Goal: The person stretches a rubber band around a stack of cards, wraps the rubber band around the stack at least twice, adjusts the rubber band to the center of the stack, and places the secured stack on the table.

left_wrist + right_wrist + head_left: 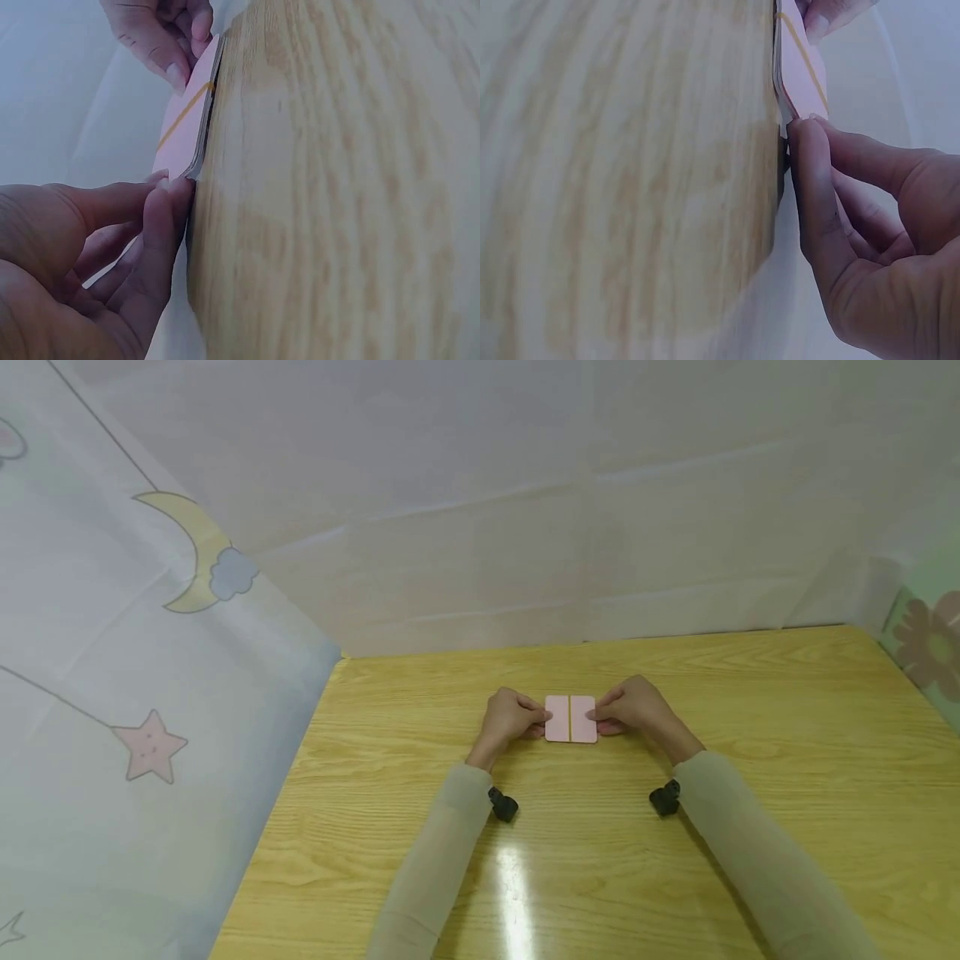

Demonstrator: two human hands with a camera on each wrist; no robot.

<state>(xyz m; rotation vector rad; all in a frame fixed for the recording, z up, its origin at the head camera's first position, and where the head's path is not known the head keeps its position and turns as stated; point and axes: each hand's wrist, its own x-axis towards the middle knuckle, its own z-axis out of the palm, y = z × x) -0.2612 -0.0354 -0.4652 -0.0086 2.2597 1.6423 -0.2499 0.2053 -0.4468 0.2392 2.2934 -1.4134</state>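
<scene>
A small pink square pad or stack of cards (557,731), with rounded corners and a yellow band across its middle, is at the far part of the table. Several thin layers show along its edge in both wrist views. My left hand (508,717) pinches its left side, thumb on the top face. On the opposite side, my right hand (637,706) pinches the right edge in the same way. In the left wrist view the pink stack (184,131) lies close to the wood surface. Its underside is hidden.
The wood-grain table (585,835) reaches back to a pale cloth wall (465,568). At the left hangs a printed cloth with a moon (197,539) and a star (150,747). Small black devices (504,806) sit at both wrists.
</scene>
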